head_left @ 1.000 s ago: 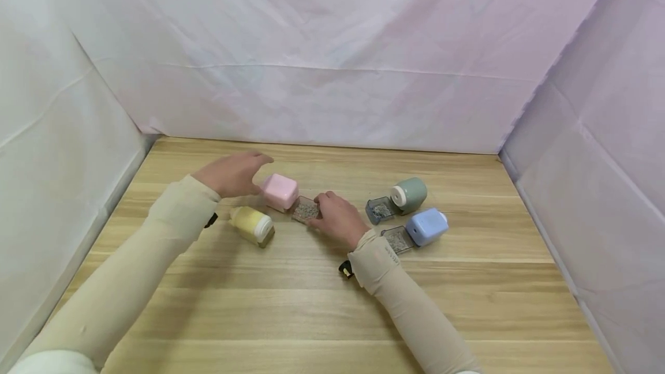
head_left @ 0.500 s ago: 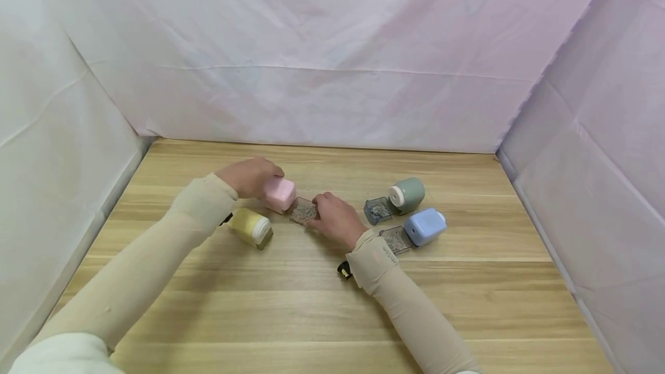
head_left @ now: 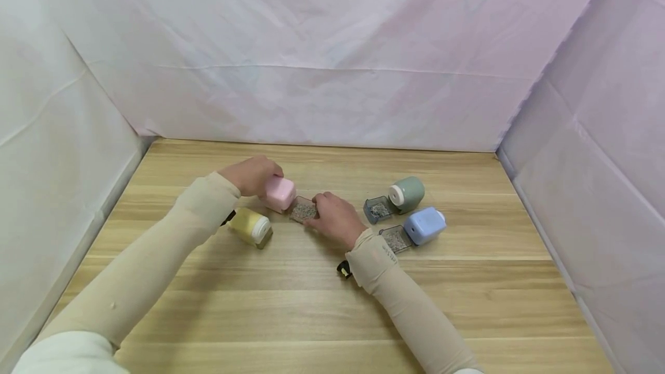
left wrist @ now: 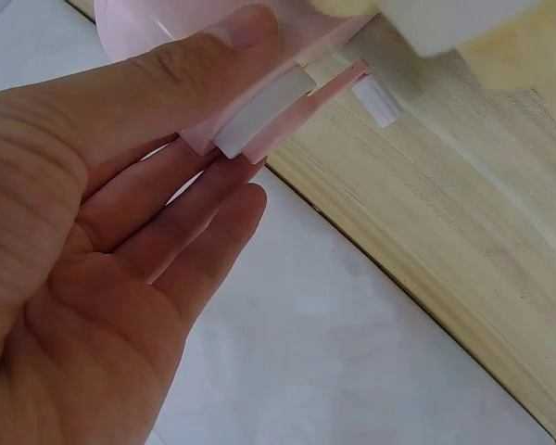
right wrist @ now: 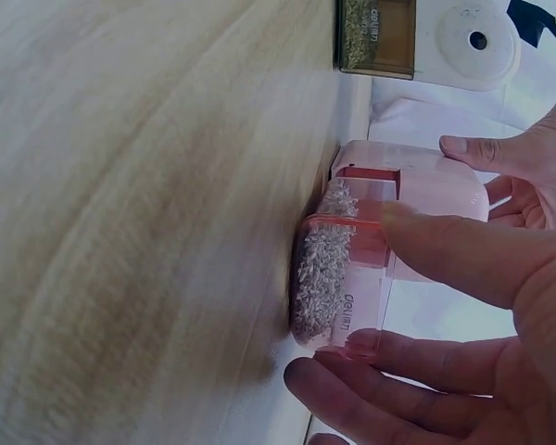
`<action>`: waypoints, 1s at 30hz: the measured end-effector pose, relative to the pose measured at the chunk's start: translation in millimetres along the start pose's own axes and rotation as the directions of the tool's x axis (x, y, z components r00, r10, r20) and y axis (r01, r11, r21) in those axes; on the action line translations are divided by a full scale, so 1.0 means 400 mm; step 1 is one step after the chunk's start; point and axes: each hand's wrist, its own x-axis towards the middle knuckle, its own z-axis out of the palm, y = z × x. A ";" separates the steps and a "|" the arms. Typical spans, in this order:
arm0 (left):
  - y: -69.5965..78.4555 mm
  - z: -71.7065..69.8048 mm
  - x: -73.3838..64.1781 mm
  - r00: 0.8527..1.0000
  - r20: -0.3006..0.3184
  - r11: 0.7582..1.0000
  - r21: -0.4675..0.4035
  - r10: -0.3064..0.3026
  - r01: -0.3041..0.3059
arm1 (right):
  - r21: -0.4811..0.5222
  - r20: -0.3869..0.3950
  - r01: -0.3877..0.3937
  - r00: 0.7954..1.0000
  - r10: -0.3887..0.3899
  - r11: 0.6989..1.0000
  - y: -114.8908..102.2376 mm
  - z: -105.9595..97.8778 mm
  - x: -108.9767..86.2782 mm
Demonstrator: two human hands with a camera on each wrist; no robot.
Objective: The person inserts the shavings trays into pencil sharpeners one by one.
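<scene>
My left hand (head_left: 251, 176) grips the pink pencil sharpener (head_left: 281, 193) from its left side, thumb and fingers on opposite sides of the body, as the left wrist view shows. A clear pinkish shavings drawer (head_left: 302, 211) is pulled partway out of it. Pale shavings fill the lower part of this drawer. My right hand (head_left: 339, 221) pinches the drawer's outer end between thumb and fingers; the right wrist view shows the thumb (right wrist: 445, 250) across its near side. Close to my left wrist is a yellow pencil sharpener (head_left: 250, 227) with a white round end.
On the right, a green pencil sharpener (head_left: 409, 194) and a blue one (head_left: 425, 225) lie with their shavings drawers out, the green one's drawer (head_left: 378, 210) beside the blue one's drawer (head_left: 395, 239). White cloth walls (head_left: 332, 103) enclose the wooden table (head_left: 291, 310).
My left hand has moved right and down from beside the pink pencil sharpener and has taken hold of it. My right hand stays at the drawer.
</scene>
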 end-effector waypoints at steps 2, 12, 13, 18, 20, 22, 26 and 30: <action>0.001 -0.001 0.002 1.000 0.006 1.000 0.005 -0.010 0.010 | 0.001 -0.006 -0.001 1.000 0.001 1.000 -0.001 0.000 0.001; 0.008 0.000 0.013 1.000 0.005 1.000 -0.008 -0.004 0.004 | 0.003 -0.027 0.001 1.000 -0.001 1.000 -0.003 0.005 0.012; 0.009 0.000 0.014 1.000 0.004 1.000 -0.006 -0.002 0.002 | 0.002 -0.029 0.002 1.000 -0.001 1.000 -0.004 0.005 0.014; 0.009 0.001 0.017 1.000 -0.001 1.000 0.000 0.007 -0.007 | -0.011 -0.039 0.007 0.999 -0.008 1.000 -0.011 0.010 0.023; 0.007 0.002 0.016 1.000 -0.002 1.000 -0.004 0.007 -0.007 | -0.016 -0.042 0.010 0.999 -0.011 1.000 -0.017 0.011 0.027; 0.005 0.003 0.016 1.000 -0.006 1.000 0.000 0.009 -0.009 | -0.016 -0.043 0.014 0.999 -0.015 1.000 -0.023 0.011 0.031; 0.005 0.002 0.016 1.000 -0.011 1.000 0.006 0.014 -0.014 | -0.015 -0.050 0.014 0.999 -0.015 1.000 -0.034 0.010 0.039; 0.010 0.001 0.017 1.000 -0.009 1.000 0.004 0.011 -0.011 | -0.015 -0.055 0.015 0.998 -0.015 1.000 -0.042 0.009 0.045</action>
